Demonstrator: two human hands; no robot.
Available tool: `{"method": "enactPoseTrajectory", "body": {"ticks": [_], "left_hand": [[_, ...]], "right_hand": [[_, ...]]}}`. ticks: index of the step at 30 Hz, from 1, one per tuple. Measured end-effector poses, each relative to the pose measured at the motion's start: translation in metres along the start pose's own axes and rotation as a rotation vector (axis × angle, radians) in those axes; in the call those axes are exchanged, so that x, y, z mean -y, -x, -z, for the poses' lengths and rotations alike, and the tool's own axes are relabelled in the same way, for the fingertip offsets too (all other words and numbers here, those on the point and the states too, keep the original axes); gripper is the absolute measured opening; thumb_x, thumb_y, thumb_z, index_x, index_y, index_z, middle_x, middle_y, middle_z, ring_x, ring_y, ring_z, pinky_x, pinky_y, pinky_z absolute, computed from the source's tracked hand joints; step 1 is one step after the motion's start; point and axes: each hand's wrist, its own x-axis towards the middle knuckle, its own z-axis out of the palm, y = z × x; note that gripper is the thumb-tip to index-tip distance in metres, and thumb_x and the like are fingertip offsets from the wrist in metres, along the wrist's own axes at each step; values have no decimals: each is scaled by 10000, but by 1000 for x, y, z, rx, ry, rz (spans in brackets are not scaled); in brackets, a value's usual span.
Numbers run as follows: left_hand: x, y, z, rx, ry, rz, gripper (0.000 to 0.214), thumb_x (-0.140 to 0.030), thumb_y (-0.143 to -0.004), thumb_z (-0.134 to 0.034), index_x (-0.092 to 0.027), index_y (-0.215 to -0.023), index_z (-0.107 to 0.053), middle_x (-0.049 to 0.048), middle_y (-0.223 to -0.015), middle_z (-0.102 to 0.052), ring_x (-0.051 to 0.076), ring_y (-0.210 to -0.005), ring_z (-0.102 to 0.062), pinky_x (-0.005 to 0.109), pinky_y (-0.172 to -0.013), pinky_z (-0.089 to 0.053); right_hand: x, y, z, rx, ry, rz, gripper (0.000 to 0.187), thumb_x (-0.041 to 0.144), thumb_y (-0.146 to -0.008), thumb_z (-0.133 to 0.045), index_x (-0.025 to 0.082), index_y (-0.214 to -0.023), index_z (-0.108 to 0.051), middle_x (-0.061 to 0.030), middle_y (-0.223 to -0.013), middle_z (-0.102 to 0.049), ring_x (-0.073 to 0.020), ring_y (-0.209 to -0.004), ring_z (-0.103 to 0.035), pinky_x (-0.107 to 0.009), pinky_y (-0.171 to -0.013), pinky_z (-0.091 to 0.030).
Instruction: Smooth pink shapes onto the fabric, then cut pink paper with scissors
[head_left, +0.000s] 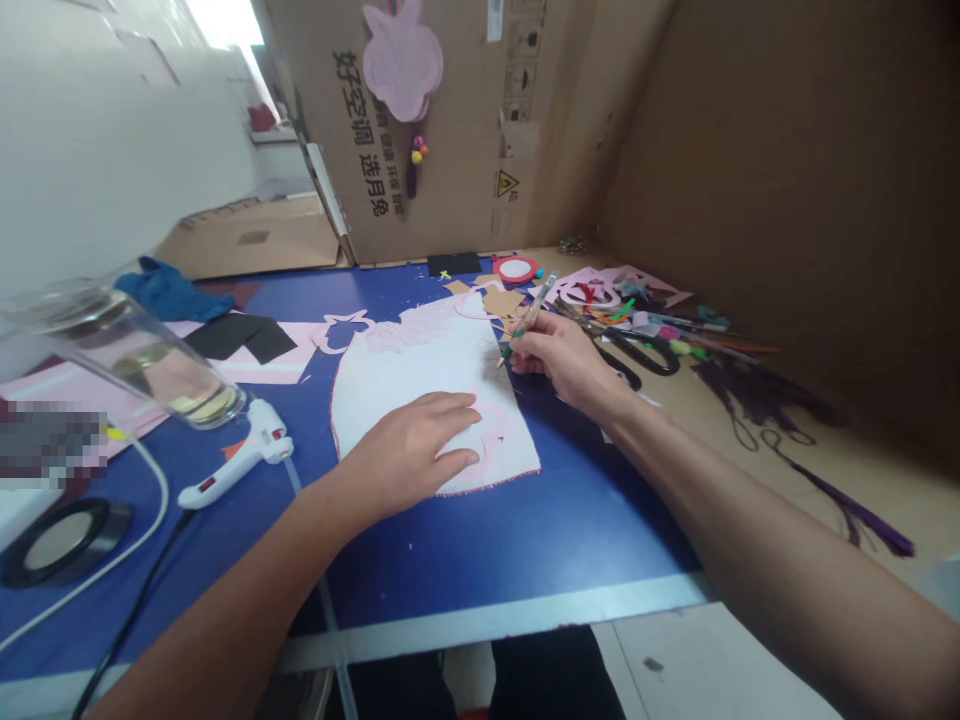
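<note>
A white sheet with a reddish stitched edge (420,385), perhaps cloth, lies on the blue tabletop. Palm down on its lower part rests my left hand (416,445), fingers stretched and a little apart. A pink shape (493,440) shows beside those fingertips, partly covered by them. My right hand (559,358) grips a clear-barrelled pen (541,300) near the sheet's right edge, its tip pointing down and left. Whether the tip touches the sheet I cannot tell. Crumpled pale pink material (409,330) lies along the sheet's far edge.
Left are a glue gun (244,455) with cord, a glass jar (150,365), black tape (67,545) and a blue glove (172,290). Scissors (649,350), scraps and a purple tassel (855,500) lie right. Cardboard walls (465,130) rise behind; a pink ornament (405,60) hangs there.
</note>
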Motion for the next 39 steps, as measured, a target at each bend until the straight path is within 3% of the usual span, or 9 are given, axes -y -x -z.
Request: {"method": "enactPoseTrajectory", "body": {"ticks": [8, 23, 39], "left_hand": [[-3, 3, 2, 111, -17, 29, 439, -420, -1082, -700, -209, -1466, -726, 150, -1653, -656, 327, -1560, -598, 524, -1290, -508], [1, 0, 1, 125, -12, 58, 394, -225, -1060, -616, -203, -1427, -760, 134, -1636, -674, 324, -1550, -602, 530, -1305, -497], [-4, -3, 3, 199, -70, 58, 420, -215, -1077, -565, -293, -1425, -786, 74, -1652, -667, 321, -1504, -633, 519, -1243, -535]], "right_hand": [[3, 0, -1, -1, -10, -4, 237, 200, -661, -794, 218, -878, -702, 2, -772, -676, -151, -661, -612, -272, -605, -522], [4, 2, 0, 35, -25, 17, 224, 203, -680, -822, 234, -866, -700, 16, -745, -644, -148, -639, -597, -281, -595, -516], [2, 2, -1, 43, -18, 18, 205, 178, -695, -821, 224, -849, -693, 8, -755, -633, -148, -625, -592, -293, -601, -506]]}}
